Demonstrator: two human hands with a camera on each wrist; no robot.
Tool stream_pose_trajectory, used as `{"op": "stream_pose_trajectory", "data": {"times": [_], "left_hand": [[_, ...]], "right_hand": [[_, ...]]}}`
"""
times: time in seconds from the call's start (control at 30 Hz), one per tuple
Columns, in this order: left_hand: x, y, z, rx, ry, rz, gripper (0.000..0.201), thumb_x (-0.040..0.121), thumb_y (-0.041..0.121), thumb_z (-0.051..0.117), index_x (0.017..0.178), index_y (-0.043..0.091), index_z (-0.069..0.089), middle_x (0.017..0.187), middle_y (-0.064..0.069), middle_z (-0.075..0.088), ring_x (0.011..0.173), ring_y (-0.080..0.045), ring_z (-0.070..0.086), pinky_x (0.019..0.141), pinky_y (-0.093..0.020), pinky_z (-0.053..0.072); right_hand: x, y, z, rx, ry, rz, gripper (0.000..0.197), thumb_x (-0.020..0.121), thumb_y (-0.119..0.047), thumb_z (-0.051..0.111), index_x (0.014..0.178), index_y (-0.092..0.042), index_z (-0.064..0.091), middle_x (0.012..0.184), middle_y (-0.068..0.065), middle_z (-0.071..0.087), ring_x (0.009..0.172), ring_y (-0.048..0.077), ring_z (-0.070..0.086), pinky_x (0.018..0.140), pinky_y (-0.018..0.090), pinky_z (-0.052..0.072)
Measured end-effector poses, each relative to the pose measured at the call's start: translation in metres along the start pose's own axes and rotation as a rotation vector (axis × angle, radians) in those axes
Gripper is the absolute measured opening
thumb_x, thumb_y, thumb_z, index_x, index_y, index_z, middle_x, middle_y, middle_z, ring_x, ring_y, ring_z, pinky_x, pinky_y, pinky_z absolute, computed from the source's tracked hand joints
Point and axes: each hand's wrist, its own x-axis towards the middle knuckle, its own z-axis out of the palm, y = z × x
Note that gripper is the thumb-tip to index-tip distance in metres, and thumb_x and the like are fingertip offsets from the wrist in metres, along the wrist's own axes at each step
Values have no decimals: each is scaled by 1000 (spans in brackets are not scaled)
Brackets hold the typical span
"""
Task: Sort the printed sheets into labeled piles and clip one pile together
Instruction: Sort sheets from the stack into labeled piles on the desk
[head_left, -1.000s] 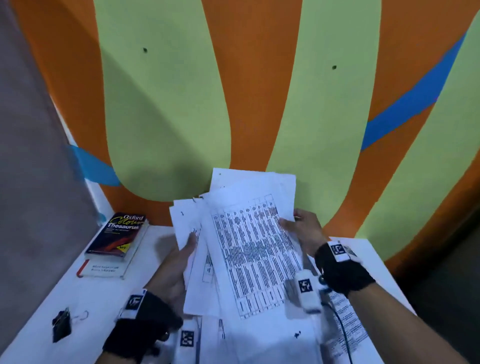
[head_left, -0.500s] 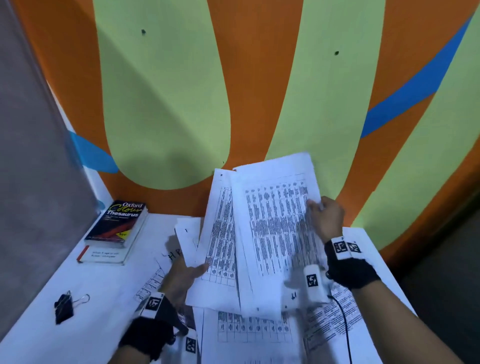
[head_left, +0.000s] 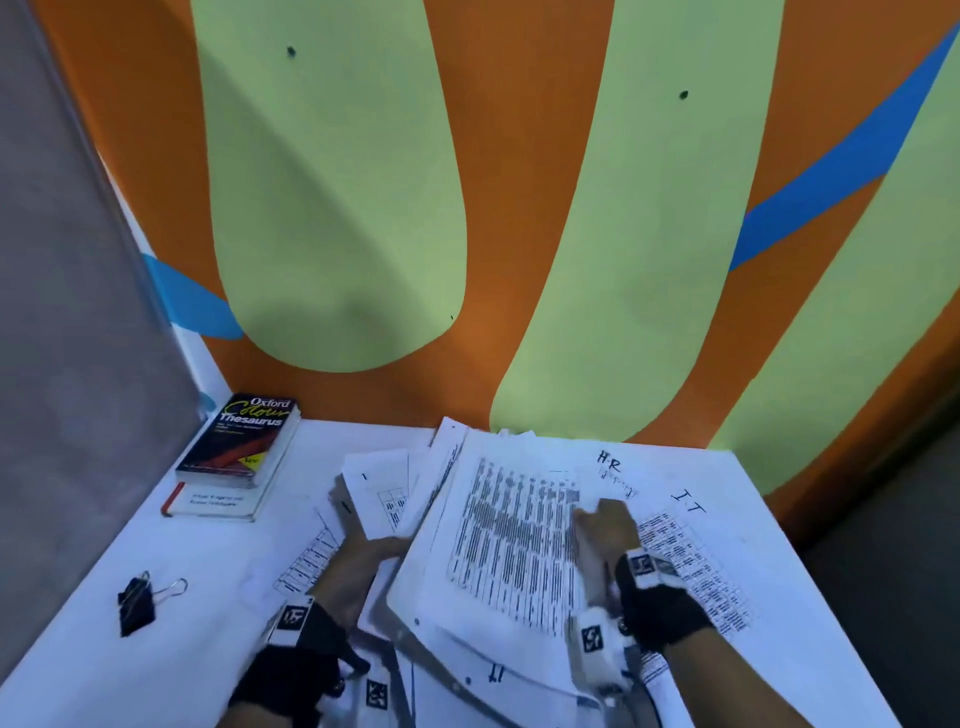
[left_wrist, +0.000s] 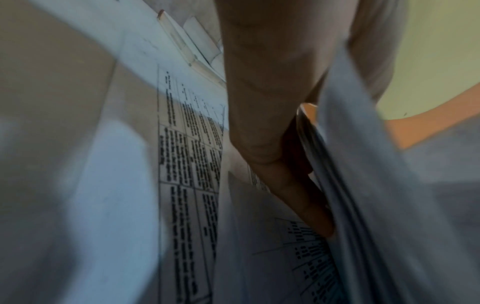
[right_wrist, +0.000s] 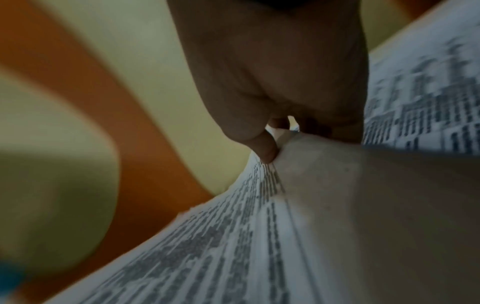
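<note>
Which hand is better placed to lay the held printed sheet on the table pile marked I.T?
Right, probably. The right hand already pinches the printed sheet, and the I.T pile lies just to its right. The left hand grips the remaining stack on the far side.

The head camera is looking down at the table (head_left: 130, 670) and striped wall (head_left: 332, 208). Both wrist cameras are sitting very close, each sharing the printed sheets (head_left: 514, 540) with it.
</note>
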Motion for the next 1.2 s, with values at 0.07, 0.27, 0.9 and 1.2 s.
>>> {"op": "stream_pose_trajectory", "data": {"times": [0.07, 0.27, 0.9, 1.2], "left_hand": [[0, 2, 1, -133, -57, -84, 47, 89, 37, 64, 131, 19, 56, 131, -15, 59, 122, -37, 54, 106, -59, 35], [12, -3, 10, 268, 136, 21, 105, 47, 54, 88, 136, 23, 44, 129, -5, 62, 115, -29, 58, 99, -56, 45], [-19, 148, 112, 470, 172, 773, 17, 71, 4, 77, 78, 6, 62, 68, 13, 66, 55, 0, 62, 56, -11, 46], [23, 116, 121, 319, 212, 722, 76, 68, 1, 80, 132, 12, 41, 123, -10, 63, 107, -23, 64, 93, -43, 52]], "right_hand": [[-7, -9, 12, -51, -38, -130, 39, 94, -16, 52, 131, -1, 48, 130, 22, 53, 110, 24, 53, 99, 34, 40], [-6, -24, 36, -237, -150, -313, 42, 97, -12, 43, 137, -3, 36, 135, 22, 47, 122, 33, 49, 99, 39, 43], [-66, -122, -109, 653, 93, -837, 30, 84, -7, 70, 108, -16, 55, 88, -25, 67, 87, -14, 61, 78, 8, 48], [-35, -92, -88, 789, 145, -655, 73, 77, 25, 52, 139, -8, 31, 127, 12, 56, 95, -6, 63, 74, 11, 50]]}}
